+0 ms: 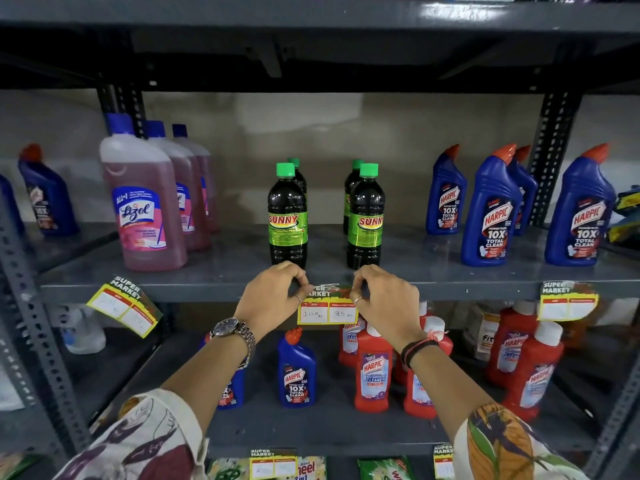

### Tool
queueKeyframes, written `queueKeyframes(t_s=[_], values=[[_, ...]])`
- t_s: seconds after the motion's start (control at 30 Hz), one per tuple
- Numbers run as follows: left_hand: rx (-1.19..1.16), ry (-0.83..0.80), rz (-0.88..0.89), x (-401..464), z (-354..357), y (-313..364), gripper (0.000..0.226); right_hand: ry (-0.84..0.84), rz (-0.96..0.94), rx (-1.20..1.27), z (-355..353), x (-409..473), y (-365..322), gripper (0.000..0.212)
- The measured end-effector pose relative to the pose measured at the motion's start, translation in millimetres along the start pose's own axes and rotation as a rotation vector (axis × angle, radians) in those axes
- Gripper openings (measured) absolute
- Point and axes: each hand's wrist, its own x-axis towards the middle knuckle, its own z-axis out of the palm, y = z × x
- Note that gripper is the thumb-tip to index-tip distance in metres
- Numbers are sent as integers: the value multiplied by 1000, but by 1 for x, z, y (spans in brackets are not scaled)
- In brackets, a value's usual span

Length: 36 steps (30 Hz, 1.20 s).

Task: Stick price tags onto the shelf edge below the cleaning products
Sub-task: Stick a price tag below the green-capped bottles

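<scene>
A yellow and red price tag (pixel 327 308) reading 100 and 85 hangs against the grey shelf edge (pixel 194 292), right below the green-capped Sunny bottles (pixel 287 220). My left hand (pixel 273 297) pinches the tag's upper left corner. My right hand (pixel 384 299) pinches its upper right corner. Both hands press the tag's top strip to the shelf edge. One more tag (pixel 124 306) hangs tilted on the same edge under the pink Lizol bottles (pixel 145 202). A third tag (pixel 568 301) hangs under the blue Harpic bottles (pixel 491 213).
The lower shelf holds red Harpic bottles (pixel 372 375) and a blue one (pixel 296 372) right under my hands. Grey perforated uprights (pixel 38 323) frame the rack. Two more tags (pixel 273 464) hang on the bottom shelf edge.
</scene>
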Motion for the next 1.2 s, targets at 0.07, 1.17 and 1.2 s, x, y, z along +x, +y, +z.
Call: queueKeyframes(t_s=[0.07, 1.17, 1.2], values=[[-4, 30, -16, 1, 3, -1, 11, 5, 6, -15, 1, -1, -1, 7], [287, 226, 44, -49, -73, -99, 20, -23, -33, 328, 16, -9, -55, 28], [329, 254, 31, -54, -86, -116, 21, -29, -50, 338, 22, -8, -70, 27]])
